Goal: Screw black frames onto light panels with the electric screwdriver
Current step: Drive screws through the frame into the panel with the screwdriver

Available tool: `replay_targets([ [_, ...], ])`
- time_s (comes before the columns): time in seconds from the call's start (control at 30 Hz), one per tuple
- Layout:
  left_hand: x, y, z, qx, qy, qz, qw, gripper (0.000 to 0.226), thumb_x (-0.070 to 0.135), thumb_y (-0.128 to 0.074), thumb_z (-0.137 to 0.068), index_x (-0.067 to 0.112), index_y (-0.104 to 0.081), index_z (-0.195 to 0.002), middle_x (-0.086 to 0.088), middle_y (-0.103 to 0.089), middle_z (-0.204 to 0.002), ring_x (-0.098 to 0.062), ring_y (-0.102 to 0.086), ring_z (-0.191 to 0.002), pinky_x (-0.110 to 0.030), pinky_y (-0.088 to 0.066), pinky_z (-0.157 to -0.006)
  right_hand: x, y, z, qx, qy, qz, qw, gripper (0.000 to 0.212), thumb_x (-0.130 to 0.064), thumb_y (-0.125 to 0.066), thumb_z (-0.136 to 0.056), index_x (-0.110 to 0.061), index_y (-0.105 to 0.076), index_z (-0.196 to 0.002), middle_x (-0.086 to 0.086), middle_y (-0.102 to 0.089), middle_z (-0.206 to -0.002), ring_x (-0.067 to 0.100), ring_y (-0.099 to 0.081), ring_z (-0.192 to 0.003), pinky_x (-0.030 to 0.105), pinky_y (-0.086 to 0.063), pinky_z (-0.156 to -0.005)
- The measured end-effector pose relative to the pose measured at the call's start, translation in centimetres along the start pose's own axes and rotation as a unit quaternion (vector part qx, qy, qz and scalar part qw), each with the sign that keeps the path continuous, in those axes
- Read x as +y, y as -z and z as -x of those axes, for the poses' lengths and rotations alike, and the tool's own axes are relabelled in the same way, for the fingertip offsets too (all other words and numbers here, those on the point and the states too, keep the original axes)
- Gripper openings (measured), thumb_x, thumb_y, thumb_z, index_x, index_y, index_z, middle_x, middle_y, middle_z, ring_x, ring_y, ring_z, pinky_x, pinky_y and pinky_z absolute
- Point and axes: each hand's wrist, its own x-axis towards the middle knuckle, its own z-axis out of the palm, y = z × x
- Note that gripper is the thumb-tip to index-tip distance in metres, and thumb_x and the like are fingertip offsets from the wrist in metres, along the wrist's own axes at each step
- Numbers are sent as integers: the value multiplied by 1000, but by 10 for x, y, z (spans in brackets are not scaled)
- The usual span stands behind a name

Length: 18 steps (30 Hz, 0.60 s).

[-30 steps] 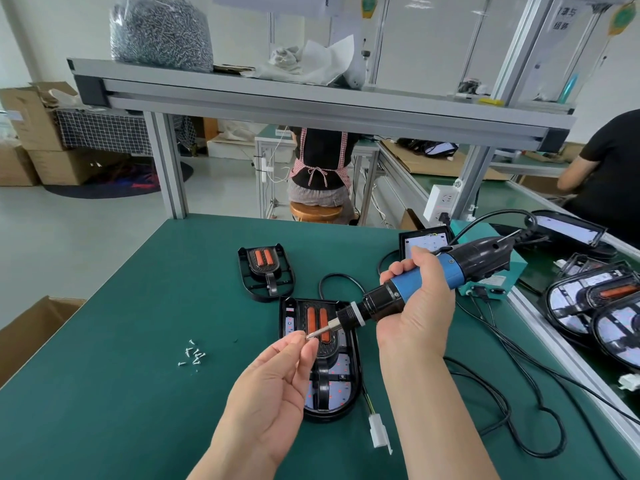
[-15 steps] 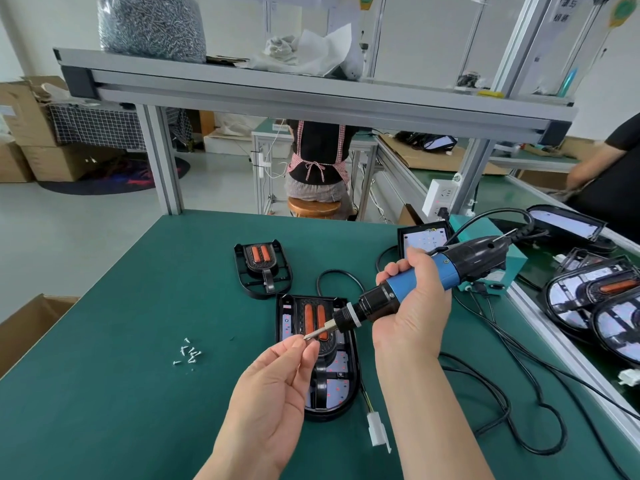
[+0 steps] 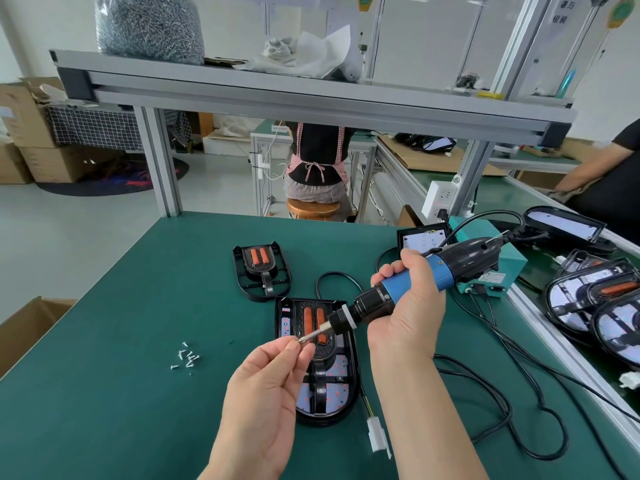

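My right hand (image 3: pixel 408 306) grips the blue and black electric screwdriver (image 3: pixel 415 282) and holds it tilted, bit pointing down-left. My left hand (image 3: pixel 266 382) pinches something small at the bit's tip (image 3: pixel 304 338); it looks like a screw, mostly hidden by the fingers. Under both hands a light panel with a black frame (image 3: pixel 349 372) lies flat on the green table, its two orange strips partly visible. A separate black frame (image 3: pixel 261 271) with orange strips lies further back to the left. Several loose screws (image 3: pixel 185 356) lie on the mat at the left.
The screwdriver's black cable (image 3: pixel 502 403) loops over the table at the right, toward a teal power box (image 3: pixel 498 271). More panels (image 3: pixel 595 306) lie on the right conveyor. A white connector (image 3: pixel 377 434) hangs off the panel. An aluminium shelf (image 3: pixel 311 95) spans overhead. People sit behind and at the right.
Both hands stay nearly in place; the left fingertips have closed up to the bit's tip. The camera has tipped slightly, shifting the scene.
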Motion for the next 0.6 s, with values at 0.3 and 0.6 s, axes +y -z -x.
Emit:
replay_targets([
  [0.3,-6,1,0,14,-81,-102,991,4,-7,-61,-92,-7,-66,-92,-11,-73,-78,-20,-75,-75,-17,-58,-67,2,2,-1,19,-12,1,1000,15,-3,-68,-89,-11,-56,-93,-3,-55,-60,13,-55,-52,25,-49,-51],
  [0.6,-8,4,0,13,-147,-178,973,6,-5,-64,-92,-1,-67,-91,-15,-76,-81,-22,-76,-77,-17,-58,-67,3,4,-4,43,-43,-7,998,19,-4,-68,-90,-9,-52,-98,-1,-53,-65,12,-54,-51,24,-50,-51],
])
